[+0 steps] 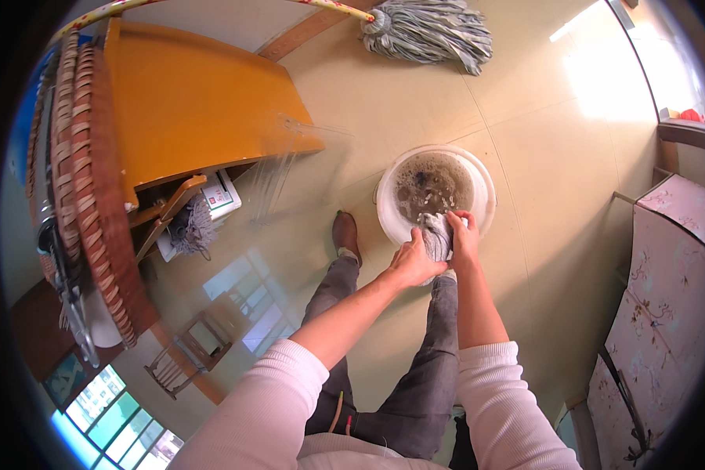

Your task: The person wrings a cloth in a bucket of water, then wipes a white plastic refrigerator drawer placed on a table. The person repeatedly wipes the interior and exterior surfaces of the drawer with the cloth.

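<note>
Both hands are at the near rim of a white plastic bucket [485, 187], where they squeeze a bunched grey cloth [437, 234] between them. My left hand [414, 261] grips the cloth from the left, fingers tucked partly out of sight. On the other side, my right hand [464, 238] has its fingers curled over the upper right of the cloth. Murky brown water [432, 185] with foam and bubbles stands in the bucket, and a dark spot shows in it. The cloth's underside is hidden by my hands.
A string mop [429, 35] lies on the tiled floor beyond the bucket. An orange wooden cabinet [205, 100] stands at left, with a grey fringed mop head [195, 228] by its opening. Flower-patterned pink covering [658, 305] is at right; a small wooden chair [205, 341] stands lower left.
</note>
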Available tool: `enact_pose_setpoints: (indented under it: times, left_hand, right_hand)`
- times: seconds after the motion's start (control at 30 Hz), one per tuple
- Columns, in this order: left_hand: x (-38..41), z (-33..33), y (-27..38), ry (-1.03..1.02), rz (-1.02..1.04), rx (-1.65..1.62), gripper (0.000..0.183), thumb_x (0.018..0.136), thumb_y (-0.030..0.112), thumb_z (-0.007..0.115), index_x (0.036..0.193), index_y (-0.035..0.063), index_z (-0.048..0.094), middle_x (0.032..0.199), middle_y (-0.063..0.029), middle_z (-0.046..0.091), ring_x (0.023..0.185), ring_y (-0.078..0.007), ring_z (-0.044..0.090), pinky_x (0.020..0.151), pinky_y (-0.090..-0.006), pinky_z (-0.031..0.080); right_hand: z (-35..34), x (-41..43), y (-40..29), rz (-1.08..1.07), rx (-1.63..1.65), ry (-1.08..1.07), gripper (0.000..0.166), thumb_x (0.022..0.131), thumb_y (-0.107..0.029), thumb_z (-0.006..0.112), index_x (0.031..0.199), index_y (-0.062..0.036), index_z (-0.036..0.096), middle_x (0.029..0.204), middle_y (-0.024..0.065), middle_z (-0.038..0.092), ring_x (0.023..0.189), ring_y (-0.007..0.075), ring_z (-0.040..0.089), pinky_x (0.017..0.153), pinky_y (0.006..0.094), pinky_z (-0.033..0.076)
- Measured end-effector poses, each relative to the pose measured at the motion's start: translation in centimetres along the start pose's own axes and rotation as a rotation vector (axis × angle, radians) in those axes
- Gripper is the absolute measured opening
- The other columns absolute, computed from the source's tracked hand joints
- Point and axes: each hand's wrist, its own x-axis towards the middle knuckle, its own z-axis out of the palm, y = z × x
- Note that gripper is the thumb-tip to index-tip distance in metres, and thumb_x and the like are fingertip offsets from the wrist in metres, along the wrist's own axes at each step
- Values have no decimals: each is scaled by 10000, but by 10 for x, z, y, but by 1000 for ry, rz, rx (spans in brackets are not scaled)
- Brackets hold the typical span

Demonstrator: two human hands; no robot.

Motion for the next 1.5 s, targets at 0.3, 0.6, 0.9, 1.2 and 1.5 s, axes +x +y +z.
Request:
enact_pose_setpoints:
  times: [0.3, 0.6, 0.9, 1.2, 1.5]
  left_hand:
    - [-136, 24, 40, 379, 122, -134, 851, 624, 385, 793, 1204, -30, 329, 1015, -297, 534, 931, -431, 572, 809, -454, 470]
    - [-234, 53, 13, 581, 563, -305, 635, 761, 396, 710, 1187, 27, 417, 1065, -200, 548, 931, -349, 582, 799, -414, 470]
    - [-334, 17, -101, 348, 392, -917, 651, 817, 348, 683, 1246, -14, 354, 1044, -161, 578, 961, -188, 568, 819, -312, 462]
    - [-485, -50, -281, 237, 601, -1488, 555, 798, 203, 720, 1218, -33, 443, 1120, -99, 561, 1026, -160, 552, 890, -304, 447]
    - [-521, -86, -383, 563, 923, -1992, 436, 944, 206, 503, 1313, 14, 375, 1264, -109, 509, 1143, -227, 515, 964, -378, 428]
  right_hand:
    - [-63, -119, -46, -101, 174, -264, 495, 939, -371, 490, 1255, 9, 454, 1159, 111, 550, 1052, 202, 529, 890, 328, 432]
    - [-105, -255, -88, -1, 310, -866, 416, 935, -344, 503, 1279, -120, 433, 1189, 62, 545, 1124, 216, 509, 952, 404, 417]
    - [-29, -337, -25, 60, 262, -995, 486, 902, -364, 507, 1278, -61, 452, 1216, 110, 549, 1124, 269, 528, 981, 427, 409]
    - [133, -540, -12, -45, -14, -1067, 415, 891, -172, 581, 1264, -52, 448, 1165, 81, 565, 1072, 212, 547, 911, 364, 456]
    - [253, -592, 3, -79, -23, -1156, 242, 879, -98, 591, 1105, -13, 572, 986, 39, 620, 943, 118, 557, 815, 241, 429]
